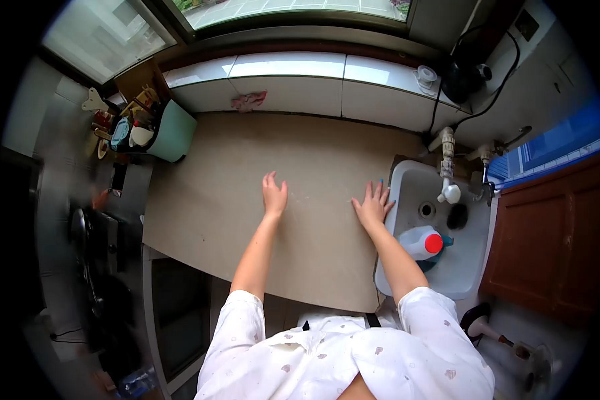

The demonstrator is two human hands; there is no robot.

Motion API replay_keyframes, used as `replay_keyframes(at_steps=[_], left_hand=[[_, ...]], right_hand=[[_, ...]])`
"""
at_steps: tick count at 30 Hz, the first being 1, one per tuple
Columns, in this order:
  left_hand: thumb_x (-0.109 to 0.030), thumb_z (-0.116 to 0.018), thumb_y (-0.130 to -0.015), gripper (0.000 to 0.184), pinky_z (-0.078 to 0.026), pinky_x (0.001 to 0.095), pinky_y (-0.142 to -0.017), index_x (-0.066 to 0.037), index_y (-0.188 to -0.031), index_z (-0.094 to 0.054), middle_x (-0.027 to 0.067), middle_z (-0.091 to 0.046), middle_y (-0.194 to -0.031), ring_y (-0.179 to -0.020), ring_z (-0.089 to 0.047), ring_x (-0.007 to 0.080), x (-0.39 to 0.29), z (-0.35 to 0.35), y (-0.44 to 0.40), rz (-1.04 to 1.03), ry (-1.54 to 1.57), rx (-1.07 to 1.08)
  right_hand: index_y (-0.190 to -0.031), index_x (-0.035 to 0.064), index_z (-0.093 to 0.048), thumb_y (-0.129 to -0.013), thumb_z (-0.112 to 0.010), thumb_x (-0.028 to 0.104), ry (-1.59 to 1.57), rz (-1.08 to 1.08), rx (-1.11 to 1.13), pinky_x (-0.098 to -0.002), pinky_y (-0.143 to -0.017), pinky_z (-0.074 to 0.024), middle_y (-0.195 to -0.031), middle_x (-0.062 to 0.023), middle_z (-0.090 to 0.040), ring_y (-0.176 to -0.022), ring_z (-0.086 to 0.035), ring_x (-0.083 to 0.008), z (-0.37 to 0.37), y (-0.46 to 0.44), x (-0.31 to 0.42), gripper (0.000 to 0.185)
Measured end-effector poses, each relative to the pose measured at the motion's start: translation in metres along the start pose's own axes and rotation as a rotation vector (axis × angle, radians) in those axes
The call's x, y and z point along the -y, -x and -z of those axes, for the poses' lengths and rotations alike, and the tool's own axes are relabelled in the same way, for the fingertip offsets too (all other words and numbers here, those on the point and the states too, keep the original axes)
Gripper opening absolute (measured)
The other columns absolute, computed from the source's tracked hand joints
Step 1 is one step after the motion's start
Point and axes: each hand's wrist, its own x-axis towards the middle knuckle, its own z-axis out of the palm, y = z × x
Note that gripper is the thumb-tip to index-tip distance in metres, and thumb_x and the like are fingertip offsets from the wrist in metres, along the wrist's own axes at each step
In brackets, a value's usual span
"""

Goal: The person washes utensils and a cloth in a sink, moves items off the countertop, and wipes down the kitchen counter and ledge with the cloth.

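My left hand (274,194) is over the middle of the beige countertop (260,153), fingers pointing away from me and thumb apart, with nothing in it. Whether its palm touches the surface, I cannot tell. Farther right, my right hand (373,206) is spread out on the counter, its fingertips close to the left rim of the white sink (473,260). It holds nothing. In the sink, near my right forearm, lies a whitish plastic jug (414,241) with a red cap, partly covering something teal.
A mint-green bin (174,132) packed with utensils stands at the back left. A pink cloth (249,101) sits against the tiled wall. Over the sink hangs a tap (448,177). A black-corded device (461,79) rests on the ledge. Dark stove parts (93,247) line the left.
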Motion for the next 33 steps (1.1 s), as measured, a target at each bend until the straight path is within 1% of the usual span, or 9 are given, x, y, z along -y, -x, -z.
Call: replay_keyframes(at_steps=[10,12,14,18,21,22,24,25,33], left_hand=[[-0.038,-0.039,-0.088,0.055,-0.044,0.037,-0.079,0.006,-0.118,-0.028,0.0198,-0.041,-0.11,-0.108,-0.045,0.029,0.032,-0.039,-0.252,0.361,0.357,-0.636],[-0.045,-0.035,-0.086,0.058,-0.049,0.0383,-0.067,-0.002,-0.122,-0.024,0.0162,-0.039,-0.114,-0.095,-0.051,0.0274,0.023,-0.035,-0.284,0.195,1.356,-0.199],[-0.05,-0.035,-0.083,0.056,-0.049,0.0365,-0.057,-0.013,-0.124,-0.022,0.0102,-0.039,-0.115,-0.082,-0.051,0.0245,-0.012,-0.03,-0.296,0.525,1.561,-0.451],[-0.038,-0.035,-0.086,0.053,-0.045,0.036,-0.066,-0.015,-0.13,-0.016,0.0081,-0.036,-0.121,-0.087,-0.047,0.0212,-0.071,-0.02,-0.283,0.487,1.407,-0.713],[-0.007,-0.03,-0.085,0.047,-0.03,0.0307,-0.093,-0.001,-0.129,-0.019,0.0132,-0.027,-0.131,-0.112,-0.038,0.0249,-0.12,-0.015,-0.276,0.041,1.149,-0.788],[-0.009,-0.038,-0.081,0.041,-0.026,0.0368,-0.098,-0.003,-0.122,-0.039,0.0144,-0.031,-0.13,-0.118,-0.034,0.0275,-0.127,-0.023,-0.288,-0.175,0.684,-1.043],[-0.012,-0.043,-0.077,0.031,-0.022,0.0434,-0.1,-0.005,-0.103,-0.058,0.0142,-0.043,-0.122,-0.119,-0.033,0.0306,-0.128,-0.015,-0.287,-0.229,-0.061,-0.893],[-0.015,-0.047,-0.074,0.025,-0.023,0.0493,-0.099,-0.008,-0.09,-0.065,0.0112,-0.054,-0.11,-0.115,-0.038,0.0327,-0.122,-0.014,-0.294,-0.254,-0.069,-0.867],[-0.023,-0.05,-0.078,0.026,-0.038,0.0388,-0.089,-0.01,-0.098,-0.06,0.0078,-0.056,-0.105,-0.103,-0.048,0.031,-0.23,-0.074,-0.206,-0.782,-0.134,-0.477]], right_hand=[[-0.135,0.0128,-0.018,-0.077,-0.045,0.043,0.065,-0.016,-0.212,-0.0543,-0.1,-0.0039,-0.14,-0.0147,-0.011,-0.127,-0.007,-0.0386,-0.03,-0.002,0.009,0.07],[-0.135,0.0125,-0.017,-0.077,-0.045,0.042,0.089,-0.035,-0.22,-0.0539,-0.101,-0.0039,-0.14,-0.0155,-0.011,-0.127,-0.006,-0.0392,-0.033,-0.002,0.007,0.071],[-0.135,0.0123,-0.016,-0.077,-0.045,0.042,0.076,-0.008,-0.193,-0.0541,-0.101,-0.0038,-0.14,-0.0159,-0.011,-0.127,-0.005,-0.04,-0.029,-0.003,0.008,0.071],[-0.134,0.0107,-0.018,-0.076,-0.048,0.038,0.039,0.001,-0.191,-0.0528,-0.101,-0.0042,-0.14,-0.0161,-0.01,-0.127,-0.005,-0.0403,-0.027,-0.003,0.008,0.071],[-0.134,0.0102,-0.019,-0.076,-0.048,0.038,0.038,0.006,-0.195,-0.0527,-0.101,-0.0042,-0.139,-0.0163,-0.01,-0.127,-0.005,-0.0405,-0.028,-0.003,0.009,0.071],[-0.134,0.0102,-0.019,-0.076,-0.048,0.038,0.038,0.008,-0.192,-0.0527,-0.101,-0.0042,-0.139,-0.0163,-0.01,-0.127,-0.005,-0.0405,-0.029,-0.002,0.009,0.071],[-0.134,0.01,-0.018,-0.076,-0.047,0.041,0.044,0.009,-0.181,-0.0543,-0.101,-0.005,-0.139,-0.017,-0.011,-0.126,-0.006,-0.0417,-0.03,-0.003,0.007,0.072],[-0.134,0.01,-0.018,-0.076,-0.047,0.041,0.043,0.008,-0.187,-0.0543,-0.101,-0.005,-0.139,-0.017,-0.011,-0.126,-0.006,-0.0417,-0.029,-0.006,0.007,0.072],[-0.134,0.0091,-0.019,-0.077,-0.046,0.042,0.047,0.024,-0.199,-0.0537,-0.101,-0.0054,-0.139,-0.0183,-0.011,-0.126,-0.007,-0.0422,-0.031,-0.004,0.006,0.071]])
